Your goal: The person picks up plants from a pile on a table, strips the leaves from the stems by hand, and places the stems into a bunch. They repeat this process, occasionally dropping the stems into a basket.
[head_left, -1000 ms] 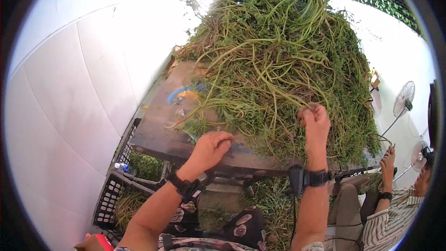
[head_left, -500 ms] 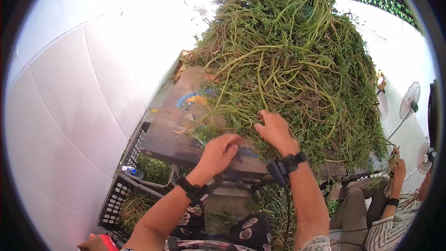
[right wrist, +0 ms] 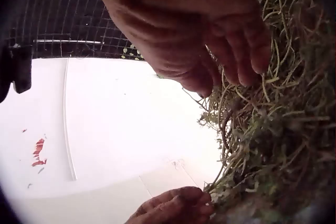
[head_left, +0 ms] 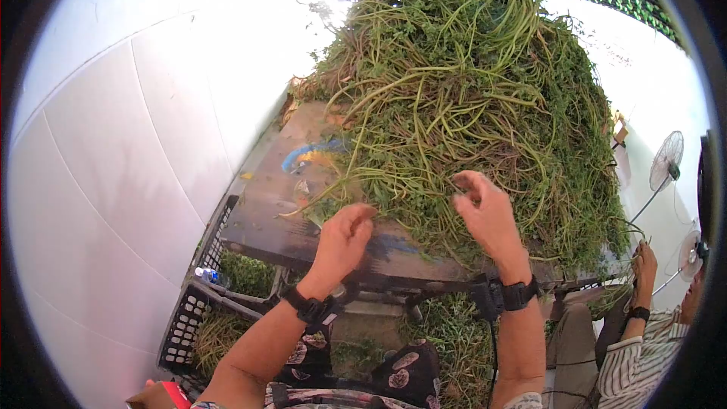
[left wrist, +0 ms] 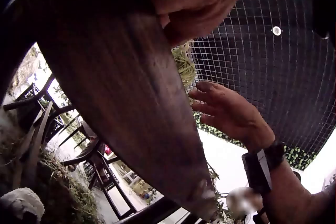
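Observation:
A tall heap of green leafy stems [head_left: 454, 129] covers most of the wooden table [head_left: 257, 220]. My right hand [head_left: 491, 216] hovers at the front of the heap, thumb and fingers parted. In the right wrist view, its fingers [right wrist: 239, 50] bend loosely beside the stems, with nothing held between them. Lower and to the left, my left hand [head_left: 344, 241] is over the table's front edge, close to some loose stem ends. Its fingers are relaxed, and no stem shows in them. The left wrist view has this hand partly cut off above the dark table edge.
Black plastic crates [head_left: 184, 326] with greens stand below the table at left, beside a small bottle [head_left: 206, 276]. More cut greens [head_left: 462, 348] lie under the table. At right sits another person in a striped sleeve [head_left: 617, 371], a hand [head_left: 644, 269] at the heap's edge. Fans [head_left: 666, 159] stand behind.
My right hand came left and down from a long stem at the heap's front, then shifted slightly back to the right, fingers spreading. My left hand has hardly moved.

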{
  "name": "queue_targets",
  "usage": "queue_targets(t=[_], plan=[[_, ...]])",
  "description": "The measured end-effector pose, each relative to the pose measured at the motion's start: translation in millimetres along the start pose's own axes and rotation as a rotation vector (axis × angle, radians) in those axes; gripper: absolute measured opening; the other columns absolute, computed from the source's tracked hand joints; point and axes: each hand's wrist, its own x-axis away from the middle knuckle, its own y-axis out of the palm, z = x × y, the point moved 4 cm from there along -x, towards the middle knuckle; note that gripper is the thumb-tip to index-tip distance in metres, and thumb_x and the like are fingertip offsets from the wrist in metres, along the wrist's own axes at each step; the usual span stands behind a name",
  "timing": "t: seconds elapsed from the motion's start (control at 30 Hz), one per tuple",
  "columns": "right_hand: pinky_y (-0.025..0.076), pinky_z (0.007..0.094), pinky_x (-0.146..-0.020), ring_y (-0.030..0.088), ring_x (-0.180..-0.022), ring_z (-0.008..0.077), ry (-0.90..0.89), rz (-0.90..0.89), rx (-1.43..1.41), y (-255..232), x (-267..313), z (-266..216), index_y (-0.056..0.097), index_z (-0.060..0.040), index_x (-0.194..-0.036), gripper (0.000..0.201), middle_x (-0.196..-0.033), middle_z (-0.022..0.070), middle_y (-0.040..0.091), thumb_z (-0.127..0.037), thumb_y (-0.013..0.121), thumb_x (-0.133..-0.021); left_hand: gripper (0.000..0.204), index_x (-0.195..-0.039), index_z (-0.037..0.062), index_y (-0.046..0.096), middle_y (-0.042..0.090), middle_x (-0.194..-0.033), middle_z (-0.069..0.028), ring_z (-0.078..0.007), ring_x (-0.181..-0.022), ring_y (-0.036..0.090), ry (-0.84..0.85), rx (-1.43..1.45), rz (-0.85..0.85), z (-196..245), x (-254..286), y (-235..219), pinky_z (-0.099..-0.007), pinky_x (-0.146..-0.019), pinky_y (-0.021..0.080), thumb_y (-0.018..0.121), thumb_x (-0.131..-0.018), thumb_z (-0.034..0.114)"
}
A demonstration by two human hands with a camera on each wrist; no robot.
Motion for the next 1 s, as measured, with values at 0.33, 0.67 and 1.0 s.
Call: queue_targets(t=[0.33, 0.67, 1.0], plan=[[0.046, 0.0339, -0.076, 0.060, -0.085, 0.0266, -0.001, -0.428, -0.246, 39.5, 24.9, -14.7, 0.056, 0.0009, -0.104, 0.031, -0.096, 0.0179, 0.062, -0.018, 0.052, -0.080, 0.020, -0.096, 0.0042, 0.057, 0.059, -0.096, -0.0159, -0.0364, -0.091, 0.055, 0.216, -0.734, 0.111, 1.7, -5.5, -62.5, -0.0406, -0.076, 0.044, 0.057, -0.076, 0.007], [0.047, 0.0267, -0.071, 0.058, -0.079, 0.0115, 0.206, -0.560, -0.589, 51.0, 56.2, -12.5, 0.056, -0.0005, -0.106, 0.026, -0.093, 0.0044, 0.062, -0.018, 0.052, -0.087, 0.012, -0.081, 0.0018, 0.051, 0.057, -0.067, -0.0113, -0.0228, -0.066, 0.059, -0.328, -0.096, -0.293, 15.8, 14.7, -47.6, -0.0343, -0.057, 0.045, 0.052, -0.080, 0.014], [0.048, 0.0232, -0.065, 0.058, -0.077, 0.0123, 0.524, -0.549, -0.912, 87.6, 104.2, -17.8, 0.053, 0.0003, -0.101, 0.023, -0.089, 0.0079, 0.061, -0.020, 0.051, -0.090, 0.009, -0.085, 0.0037, 0.050, 0.054, -0.062, -0.0066, -0.0170, -0.058, 0.056, -0.192, -0.012, -0.501, 62.3, 108.4, 22.2, -0.0303, -0.055, 0.044, 0.052, -0.082, 0.012]])
